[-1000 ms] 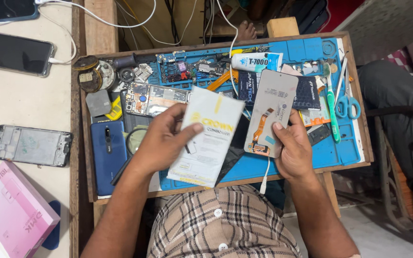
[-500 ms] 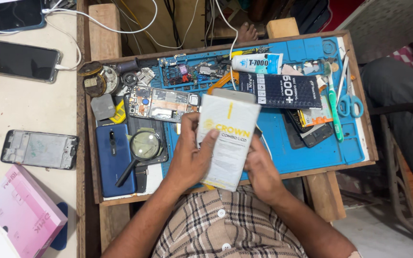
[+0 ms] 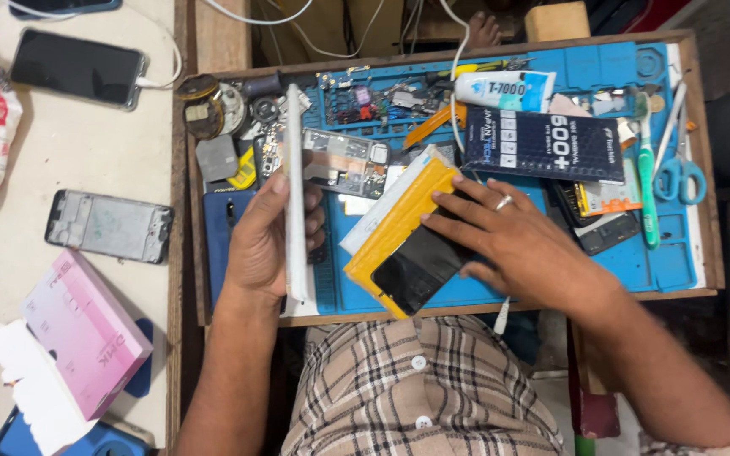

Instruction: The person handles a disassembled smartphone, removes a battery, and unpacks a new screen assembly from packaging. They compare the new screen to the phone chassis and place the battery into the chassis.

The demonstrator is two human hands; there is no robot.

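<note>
My left hand [image 3: 265, 241] grips a thin white box lid [image 3: 294, 194] held on edge, upright over the left part of the blue work mat [image 3: 635, 253]. My right hand [image 3: 513, 241], with a ring on one finger, rests fingers spread on the yellow inner tray of the box [image 3: 399, 221], which lies tilted on the mat. A black phone screen [image 3: 416, 266] shows in that tray. An opened phone with its circuit board bare [image 3: 344, 160] lies just behind the lid.
A wooden tray [image 3: 703, 169] holds the mat, a dark flat box [image 3: 542, 145], a glue tube [image 3: 504, 89], a green toothbrush [image 3: 645, 169], scissors [image 3: 680, 173] and small parts. On the white table lie a phone frame [image 3: 110, 225], a charging phone [image 3: 78, 67] and a pink box [image 3: 86, 333].
The white box has come apart: my left hand now holds the lid turned on edge, and my right hand has laid the yellow tray with the screen on the mat.
</note>
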